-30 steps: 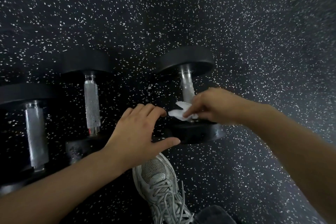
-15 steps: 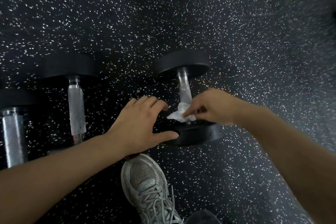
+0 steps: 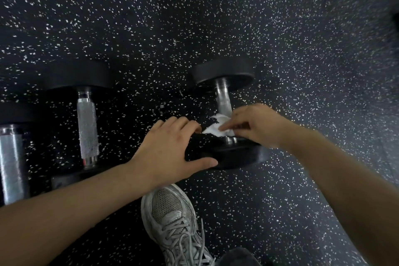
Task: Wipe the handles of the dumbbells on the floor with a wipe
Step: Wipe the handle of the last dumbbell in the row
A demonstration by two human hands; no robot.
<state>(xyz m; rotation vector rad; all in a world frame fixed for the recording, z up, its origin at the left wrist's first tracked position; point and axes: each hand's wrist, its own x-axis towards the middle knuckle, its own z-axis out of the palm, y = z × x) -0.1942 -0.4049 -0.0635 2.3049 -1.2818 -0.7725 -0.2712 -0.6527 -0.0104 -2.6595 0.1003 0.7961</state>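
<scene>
Where hands meet, wipe (image 3: 218,127), seemingly pinched.

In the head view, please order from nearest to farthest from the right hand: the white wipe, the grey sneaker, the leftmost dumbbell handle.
1. White crumpled wipe, under the right hand.
2. Grey mesh sneaker, below, toward the viewer.
3. Leftmost silver metal dumbbell handle, far left edge.

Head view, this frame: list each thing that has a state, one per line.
White crumpled wipe: pressed on the near end of the right dumbbell's handle.
Right hand: fingers pinching the wipe.
Left hand: open, by the near black weight head.
Right black-headed dumbbell with steel handle: lying on the floor, being wiped.
Middle dumbbell with knurled steel handle: lying untouched.
Left dumbbell with steel handle: lying untouched, partly cut off.
</scene>
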